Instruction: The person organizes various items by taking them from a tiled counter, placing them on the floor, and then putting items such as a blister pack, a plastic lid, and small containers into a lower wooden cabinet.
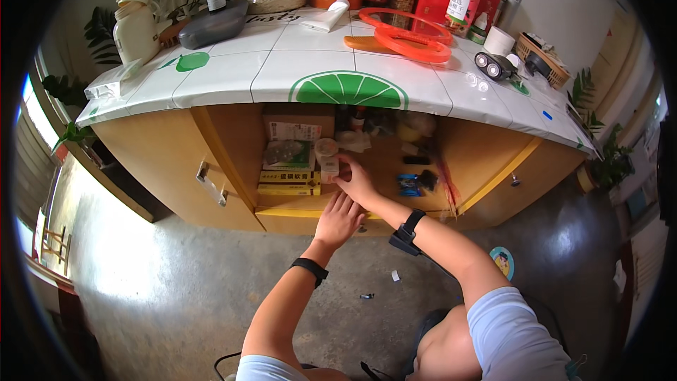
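Note:
My right hand [355,180] reaches into the open wooden cabinet, its thumb and fingers at the side of a small white-and-pink box [329,168]. Whether they grip the box cannot be told. Just below, my left hand [339,217] lies at the cabinet's front edge with its fingers stretched out, holding nothing. Left of the small box are stacked yellow ointment boxes [289,182], with a blister pack [285,152] above them on a green-and-white box. A round translucent container [326,147] stands behind the small box.
Blue packets [409,185] and a dark flat object [416,160] lie on the cabinet's right. Above, the tiled-pattern countertop [222,79] holds jars, an orange comb [365,44], a red folding mirror frame [412,45] and a shaver head [493,66]. The left door [158,159] has a metal handle.

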The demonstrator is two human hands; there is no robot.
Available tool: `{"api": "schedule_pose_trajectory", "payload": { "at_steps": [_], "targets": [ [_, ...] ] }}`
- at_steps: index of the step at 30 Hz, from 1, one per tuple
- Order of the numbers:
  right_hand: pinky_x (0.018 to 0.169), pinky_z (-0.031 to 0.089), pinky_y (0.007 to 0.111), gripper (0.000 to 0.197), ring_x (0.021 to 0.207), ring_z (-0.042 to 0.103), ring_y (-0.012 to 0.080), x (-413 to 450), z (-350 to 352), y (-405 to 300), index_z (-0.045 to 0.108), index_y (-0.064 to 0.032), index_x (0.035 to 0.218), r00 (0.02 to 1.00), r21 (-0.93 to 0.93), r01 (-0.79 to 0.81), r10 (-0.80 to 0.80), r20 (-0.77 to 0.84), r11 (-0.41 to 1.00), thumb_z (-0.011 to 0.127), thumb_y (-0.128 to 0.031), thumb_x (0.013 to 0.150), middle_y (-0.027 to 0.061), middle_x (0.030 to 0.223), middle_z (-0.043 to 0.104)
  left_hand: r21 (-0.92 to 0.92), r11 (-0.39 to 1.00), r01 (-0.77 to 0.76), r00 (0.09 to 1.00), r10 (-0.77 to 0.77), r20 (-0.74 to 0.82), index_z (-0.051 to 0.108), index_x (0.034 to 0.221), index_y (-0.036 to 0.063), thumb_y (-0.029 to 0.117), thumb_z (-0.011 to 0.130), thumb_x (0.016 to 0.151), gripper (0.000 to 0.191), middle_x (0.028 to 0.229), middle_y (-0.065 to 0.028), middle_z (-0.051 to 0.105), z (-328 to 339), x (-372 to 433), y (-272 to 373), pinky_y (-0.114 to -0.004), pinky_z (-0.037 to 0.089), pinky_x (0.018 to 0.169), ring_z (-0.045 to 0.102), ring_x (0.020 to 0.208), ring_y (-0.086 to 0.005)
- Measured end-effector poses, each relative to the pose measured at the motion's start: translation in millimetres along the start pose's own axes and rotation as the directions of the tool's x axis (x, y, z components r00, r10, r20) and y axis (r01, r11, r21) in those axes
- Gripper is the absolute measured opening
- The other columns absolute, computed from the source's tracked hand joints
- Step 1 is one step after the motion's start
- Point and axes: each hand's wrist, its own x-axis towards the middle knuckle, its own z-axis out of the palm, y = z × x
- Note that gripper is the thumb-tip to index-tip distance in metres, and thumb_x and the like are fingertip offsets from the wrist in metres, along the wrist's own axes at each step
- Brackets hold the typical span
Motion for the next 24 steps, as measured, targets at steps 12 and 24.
{"api": "schedule_pose_trajectory", "payload": {
  "at_steps": [12, 24],
  "targets": [
    [0.082, 0.053, 0.033, 0.056, 0.093, 0.065, 0.0203, 2, -1, 19, 0.045, -0.0032, 0.128, 0.995, 0.062, 0.097, -0.094, -0.038, 0.993, 0.070, 0.000, 0.078, 0.0131, 0.110, 0.064, -0.039, 0.999, -0.007, 1.000, 0.007, 0.004, 0.050, 0.126, 0.0016, 0.034, 0.053, 0.092, 0.047, 0.128, -0.0156, 0.054, 1, 2, -1, -0.041, 0.031, 0.111, 0.045, 0.126, -0.0306],
    [0.087, 0.052, 0.032, 0.055, 0.102, 0.064, 0.0203, 0, -4, 15, 0.046, -0.0016, 0.129, 0.982, 0.134, 0.181, -0.174, -0.067, 0.974, 0.071, 0.000, 0.080, 0.0137, 0.114, 0.064, -0.051, 0.999, 0.001, 0.999, 0.001, 0.037, 0.047, 0.128, 0.0021, 0.034, 0.053, 0.091, 0.049, 0.131, -0.0155, 0.051, 0, 1, -3, -0.043, 0.030, 0.111, 0.043, 0.127, -0.0309]
  ]
}}
